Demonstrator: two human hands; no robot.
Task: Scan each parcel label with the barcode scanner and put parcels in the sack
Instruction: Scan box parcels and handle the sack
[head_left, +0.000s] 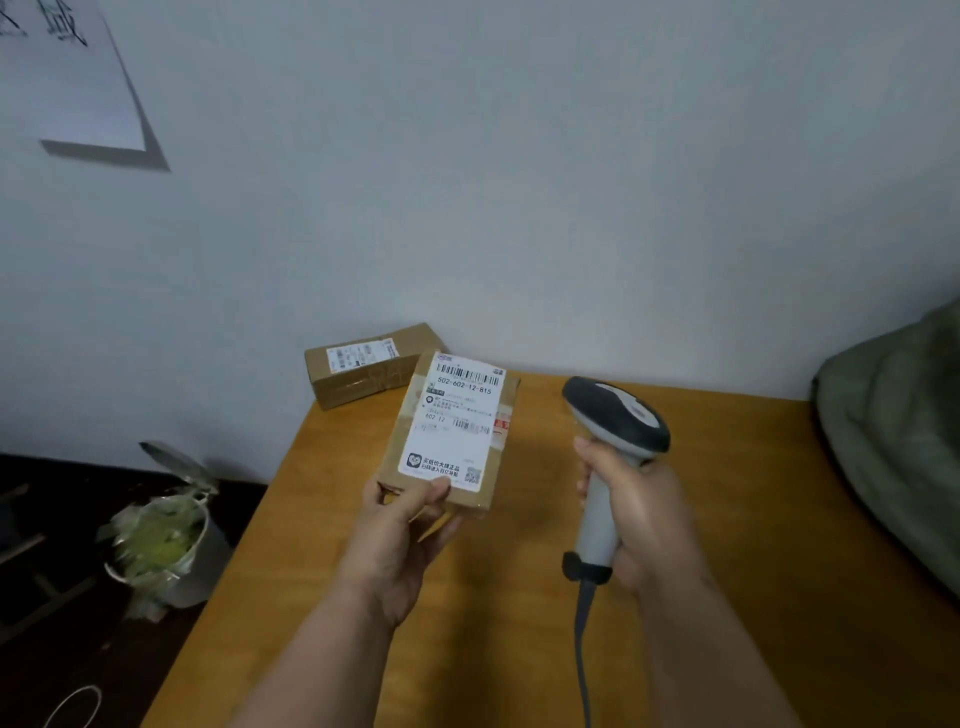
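Head view: parcel raised, label up, with the scanner beside it.

The left hand (402, 525) pinches the near end of the parcel (449, 434) above the tabletop (727, 519), label facing the camera, probably for scanning; its long axis runs away toward the wall, barcode end farthest. The right hand (636, 512) grips the barcode scanner (613, 431) by its handle, head tipped up-left, not squarely at the label. A second parcel (363, 364) lies behind; the sack (898, 436) sits right.

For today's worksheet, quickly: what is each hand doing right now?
Left hand: grips the near end of the labelled parcel.
Right hand: wrapped round the handle of the barcode scanner.
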